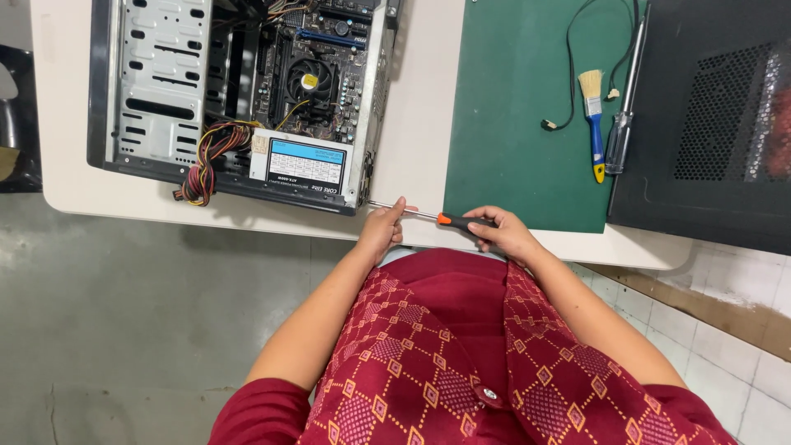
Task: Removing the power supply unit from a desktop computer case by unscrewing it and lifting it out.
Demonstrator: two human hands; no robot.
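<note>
Under us we see a rough grey concrete floor, and above it a smooth cream-white tabletop with rounded corners. On the tabletop lies an open grey metal computer case on its side, with a perforated steel drive cage, a dark circuit board with a round black fan, and a bundle of red, yellow and black wires. Beside the case lies a flat dark green cutting mat, matte in texture. On the mat we see a small paintbrush with pale bristles and a blue and yellow handle, and next to it a long screwdriver with a clear handle.

Our right hand is curled closed around the orange and black handle of a slim screwdriver with a thin steel shaft. Our left hand pinches the shaft near the middle. The tool lies almost level at the front edge of the tabletop, its tip touching the lower corner of the case.
</note>
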